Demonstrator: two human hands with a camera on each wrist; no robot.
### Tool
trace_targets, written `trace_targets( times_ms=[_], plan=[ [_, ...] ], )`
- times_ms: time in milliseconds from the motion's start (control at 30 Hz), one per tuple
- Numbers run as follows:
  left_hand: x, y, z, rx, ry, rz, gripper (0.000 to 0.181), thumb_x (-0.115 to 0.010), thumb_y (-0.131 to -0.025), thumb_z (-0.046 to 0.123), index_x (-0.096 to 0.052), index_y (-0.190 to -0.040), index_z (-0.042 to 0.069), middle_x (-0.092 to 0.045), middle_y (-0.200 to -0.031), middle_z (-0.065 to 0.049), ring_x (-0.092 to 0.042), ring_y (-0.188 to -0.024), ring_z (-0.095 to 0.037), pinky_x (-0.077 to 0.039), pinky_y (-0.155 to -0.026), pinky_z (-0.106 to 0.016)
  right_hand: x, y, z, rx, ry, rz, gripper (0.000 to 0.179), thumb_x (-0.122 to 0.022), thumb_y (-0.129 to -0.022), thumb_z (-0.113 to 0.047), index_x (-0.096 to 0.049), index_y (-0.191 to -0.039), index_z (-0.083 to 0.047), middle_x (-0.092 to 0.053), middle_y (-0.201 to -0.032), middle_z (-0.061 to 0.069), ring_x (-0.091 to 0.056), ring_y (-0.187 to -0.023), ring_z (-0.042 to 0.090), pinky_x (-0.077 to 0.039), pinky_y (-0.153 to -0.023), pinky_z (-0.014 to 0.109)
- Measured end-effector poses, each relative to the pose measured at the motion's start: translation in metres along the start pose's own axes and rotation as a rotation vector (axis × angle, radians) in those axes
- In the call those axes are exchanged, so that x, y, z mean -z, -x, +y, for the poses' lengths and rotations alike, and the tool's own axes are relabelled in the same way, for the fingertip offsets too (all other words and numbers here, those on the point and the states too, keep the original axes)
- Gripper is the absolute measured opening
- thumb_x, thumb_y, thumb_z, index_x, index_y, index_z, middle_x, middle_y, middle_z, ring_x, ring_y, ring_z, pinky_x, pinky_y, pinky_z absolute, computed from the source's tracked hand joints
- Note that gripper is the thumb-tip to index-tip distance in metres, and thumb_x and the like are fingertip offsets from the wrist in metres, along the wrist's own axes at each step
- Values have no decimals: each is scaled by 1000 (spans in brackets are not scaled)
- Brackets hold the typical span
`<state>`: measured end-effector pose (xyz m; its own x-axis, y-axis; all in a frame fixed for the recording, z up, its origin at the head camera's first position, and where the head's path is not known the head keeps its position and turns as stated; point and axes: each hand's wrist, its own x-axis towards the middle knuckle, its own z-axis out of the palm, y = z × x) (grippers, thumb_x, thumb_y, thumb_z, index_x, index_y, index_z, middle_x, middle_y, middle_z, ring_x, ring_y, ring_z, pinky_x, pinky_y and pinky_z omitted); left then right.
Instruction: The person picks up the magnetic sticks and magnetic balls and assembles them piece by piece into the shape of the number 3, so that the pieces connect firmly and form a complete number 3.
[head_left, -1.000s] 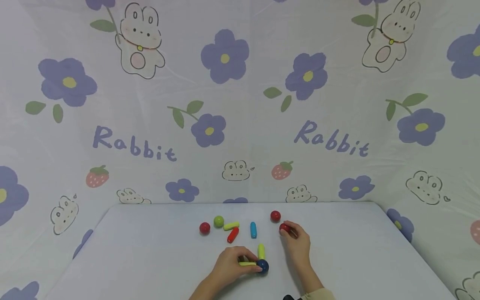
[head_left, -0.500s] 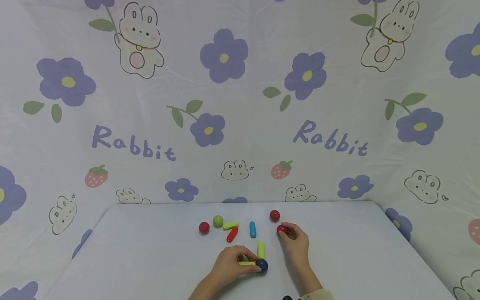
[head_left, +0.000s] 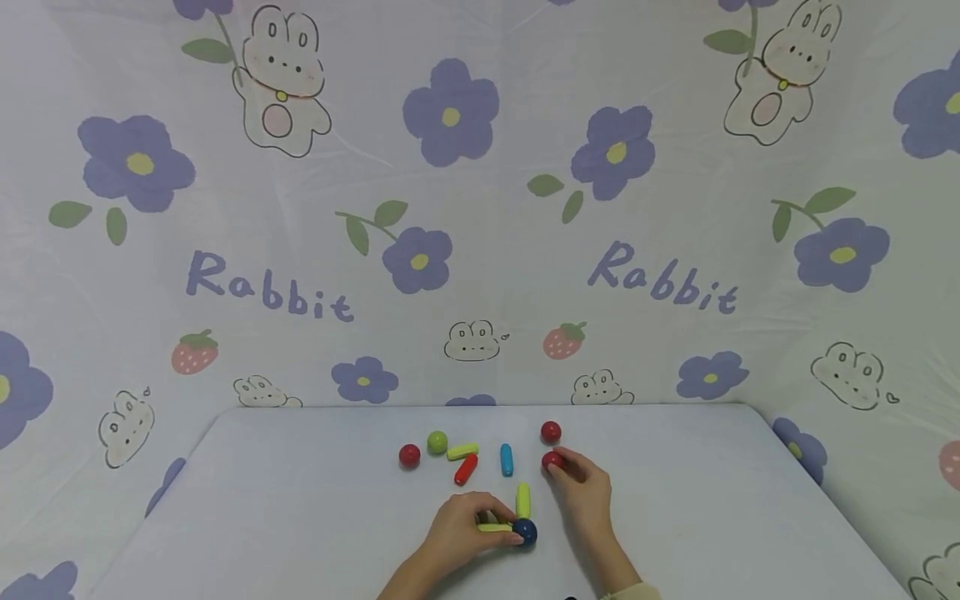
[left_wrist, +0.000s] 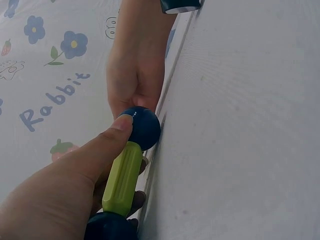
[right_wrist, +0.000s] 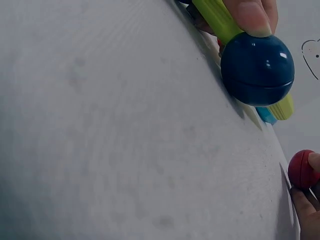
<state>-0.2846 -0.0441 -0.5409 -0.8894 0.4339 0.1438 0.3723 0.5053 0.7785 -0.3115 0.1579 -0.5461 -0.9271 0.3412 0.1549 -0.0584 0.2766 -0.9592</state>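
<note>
My left hand (head_left: pixel 468 529) holds a stick-and-ball piece, its thumb on a dark blue ball (head_left: pixel 525 532). A yellow-green rod (left_wrist: pixel 122 179) runs back from that ball under the hand to a second dark blue ball (left_wrist: pixel 111 227), seen in the left wrist view. Another yellow-green rod (head_left: pixel 522 501) points away from the front blue ball toward the back of the table. My right hand (head_left: pixel 587 492) pinches a red ball (head_left: pixel 552 461) between thumb and fingers, to the right of and beyond that rod; part of the ball is covered by the fingertips.
Behind the hands on the white table (head_left: pixel 262 517) lie a blue rod (head_left: pixel 507 460), a red rod (head_left: pixel 466 469) and a yellow-green rod (head_left: pixel 462 452). A green ball (head_left: pixel 437 442) and a red ball (head_left: pixel 409 456) sit left of them. One more red ball (head_left: pixel 551 432) rests beyond my right hand.
My right hand has moved a little left with the red ball, closer to the upright-pointing yellow-green rod. The left hand and its piece have stayed nearly still.
</note>
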Motion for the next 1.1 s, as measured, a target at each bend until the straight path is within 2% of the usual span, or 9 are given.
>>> trace_targets(
  times_ms=[433,1100],
  plan=[
    [-1,1,-1,-4,4,7,26,-70,-65,52,-67,-83,34,-59,-74,20,-51,-65,-5,-42,-60,-24,-8,7,-6,29,-39,-49,31,-71,-77,-11,-65,-107,-9,-61,-106,5,-58,-98,18,-46,-79,25],
    [1,1,1,-30,8,17,27,-70,-66,51,-68,-84,33,-59,-73,20,-50,-64,-5,-42,-59,-23,-16,18,-20,-6,-42,-125,31,-70,-78,-16,-65,-108,-9,-62,-104,3,-57,-100,21,-47,-80,31]
  ],
)
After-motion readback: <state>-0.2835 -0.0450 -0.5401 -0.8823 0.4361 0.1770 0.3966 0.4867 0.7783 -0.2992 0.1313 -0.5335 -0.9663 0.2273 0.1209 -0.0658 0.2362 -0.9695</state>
